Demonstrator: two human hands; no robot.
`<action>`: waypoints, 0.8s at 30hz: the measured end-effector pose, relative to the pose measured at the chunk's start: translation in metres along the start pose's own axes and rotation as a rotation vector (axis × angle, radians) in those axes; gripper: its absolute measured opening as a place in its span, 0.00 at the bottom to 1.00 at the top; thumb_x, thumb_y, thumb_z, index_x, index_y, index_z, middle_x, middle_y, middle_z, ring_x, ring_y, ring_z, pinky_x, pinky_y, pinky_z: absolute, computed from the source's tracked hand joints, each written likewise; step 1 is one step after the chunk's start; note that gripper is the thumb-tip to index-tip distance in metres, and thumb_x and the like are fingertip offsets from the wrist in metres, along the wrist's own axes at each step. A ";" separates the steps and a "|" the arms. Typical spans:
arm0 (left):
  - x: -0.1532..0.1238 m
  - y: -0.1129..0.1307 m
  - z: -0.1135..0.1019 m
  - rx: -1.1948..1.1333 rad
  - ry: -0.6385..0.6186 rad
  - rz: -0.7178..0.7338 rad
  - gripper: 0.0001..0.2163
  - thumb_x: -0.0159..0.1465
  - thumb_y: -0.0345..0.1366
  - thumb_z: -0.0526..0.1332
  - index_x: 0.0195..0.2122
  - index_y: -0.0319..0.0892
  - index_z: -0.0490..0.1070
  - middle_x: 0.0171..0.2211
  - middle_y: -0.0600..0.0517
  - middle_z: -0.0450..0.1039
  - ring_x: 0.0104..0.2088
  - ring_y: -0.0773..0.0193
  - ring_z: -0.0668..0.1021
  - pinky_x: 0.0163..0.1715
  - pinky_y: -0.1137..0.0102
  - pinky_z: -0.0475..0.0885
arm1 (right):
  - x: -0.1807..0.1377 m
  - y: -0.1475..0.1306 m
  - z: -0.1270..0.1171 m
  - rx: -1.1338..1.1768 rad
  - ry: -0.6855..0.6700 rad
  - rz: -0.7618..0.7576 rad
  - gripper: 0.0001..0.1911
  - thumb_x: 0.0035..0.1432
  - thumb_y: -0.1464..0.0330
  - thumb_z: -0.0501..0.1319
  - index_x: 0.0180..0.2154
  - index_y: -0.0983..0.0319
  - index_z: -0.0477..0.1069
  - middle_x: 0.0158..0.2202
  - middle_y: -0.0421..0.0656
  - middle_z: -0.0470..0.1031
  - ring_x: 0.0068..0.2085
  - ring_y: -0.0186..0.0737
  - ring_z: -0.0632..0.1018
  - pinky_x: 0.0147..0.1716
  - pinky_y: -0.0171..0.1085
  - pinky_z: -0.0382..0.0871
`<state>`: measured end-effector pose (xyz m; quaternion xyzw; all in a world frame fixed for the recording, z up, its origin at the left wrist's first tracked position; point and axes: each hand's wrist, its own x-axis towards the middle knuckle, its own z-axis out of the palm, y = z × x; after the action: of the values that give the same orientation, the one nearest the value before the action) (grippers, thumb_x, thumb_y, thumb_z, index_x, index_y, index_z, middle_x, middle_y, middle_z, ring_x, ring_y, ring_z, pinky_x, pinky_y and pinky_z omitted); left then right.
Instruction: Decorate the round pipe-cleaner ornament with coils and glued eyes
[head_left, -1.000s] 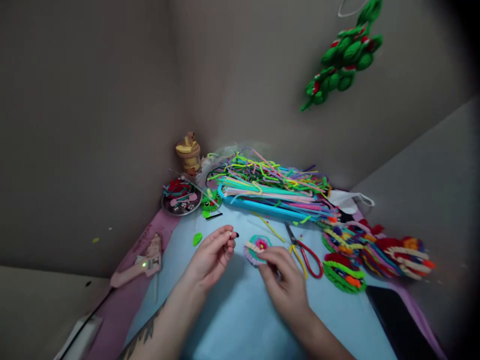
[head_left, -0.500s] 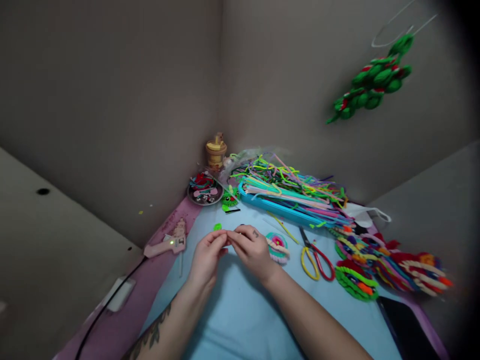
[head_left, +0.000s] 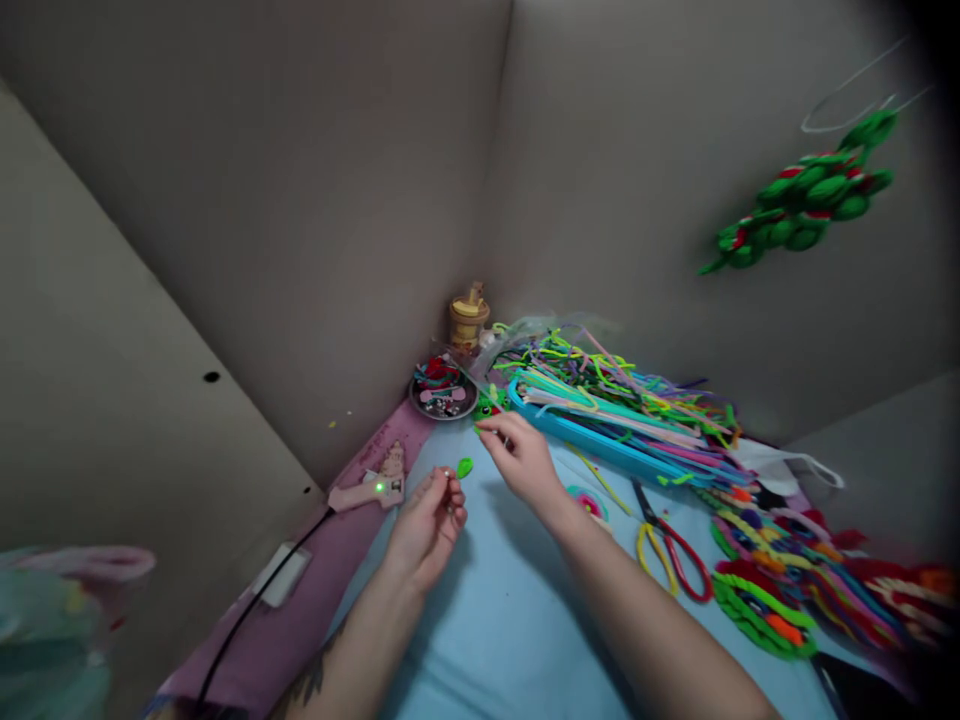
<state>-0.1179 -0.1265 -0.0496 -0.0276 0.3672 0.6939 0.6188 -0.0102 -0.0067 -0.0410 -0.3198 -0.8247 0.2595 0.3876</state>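
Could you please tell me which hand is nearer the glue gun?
The left hand, beside the glue gun; the right hand is farther, near the blue tray.

A small, bright-green leaf-shaped piece (head_left: 465, 467) lies on blue cloth (head_left: 487, 610), just beside the left hand's fingers (head_left: 454, 490).

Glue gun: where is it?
Head view, left of centre: the pink glue gun lies just up and left of the left hand, below and left of the metal dish.

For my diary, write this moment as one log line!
left hand: curled, beside green leaf | right hand: near green figure | glue gun: green light on
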 end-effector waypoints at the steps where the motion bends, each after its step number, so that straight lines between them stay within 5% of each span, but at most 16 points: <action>1: 0.000 -0.002 0.001 0.016 -0.015 -0.018 0.06 0.57 0.31 0.66 0.29 0.37 0.70 0.22 0.56 0.68 0.21 0.76 0.72 0.19 0.82 0.68 | -0.015 -0.004 -0.005 0.066 -0.004 -0.010 0.08 0.60 0.72 0.57 0.38 0.61 0.75 0.36 0.45 0.75 0.36 0.38 0.75 0.34 0.35 0.71; 9: 0.008 -0.058 -0.003 0.530 -0.201 -0.037 0.19 0.49 0.49 0.69 0.24 0.37 0.70 0.19 0.56 0.67 0.18 0.75 0.66 0.17 0.79 0.61 | -0.108 -0.006 -0.021 0.030 0.042 -0.004 0.10 0.61 0.73 0.56 0.39 0.59 0.76 0.32 0.44 0.73 0.35 0.38 0.75 0.37 0.38 0.72; 14: 0.015 -0.069 -0.008 0.854 -0.218 -0.023 0.17 0.53 0.47 0.66 0.23 0.35 0.73 0.18 0.53 0.70 0.17 0.72 0.68 0.17 0.77 0.61 | -0.136 0.013 -0.027 -0.005 0.076 0.068 0.09 0.61 0.74 0.54 0.34 0.60 0.72 0.30 0.42 0.71 0.33 0.37 0.74 0.34 0.37 0.70; 18: 0.028 -0.053 0.003 0.779 -0.141 0.084 0.16 0.49 0.44 0.69 0.33 0.36 0.78 0.23 0.54 0.72 0.20 0.73 0.70 0.20 0.77 0.64 | -0.131 0.018 -0.033 0.089 0.209 0.215 0.08 0.60 0.72 0.54 0.31 0.60 0.70 0.29 0.42 0.71 0.33 0.38 0.73 0.35 0.38 0.69; 24: 0.035 -0.040 0.014 0.561 -0.116 -0.067 0.15 0.44 0.32 0.74 0.34 0.37 0.78 0.32 0.48 0.79 0.30 0.67 0.79 0.32 0.75 0.73 | -0.122 0.022 -0.032 0.420 0.273 0.423 0.06 0.58 0.68 0.59 0.33 0.60 0.75 0.29 0.41 0.73 0.32 0.37 0.74 0.31 0.36 0.69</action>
<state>-0.0849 -0.0906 -0.0759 0.1722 0.5080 0.5446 0.6447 0.0831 -0.0757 -0.0957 -0.4291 -0.6088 0.4533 0.4897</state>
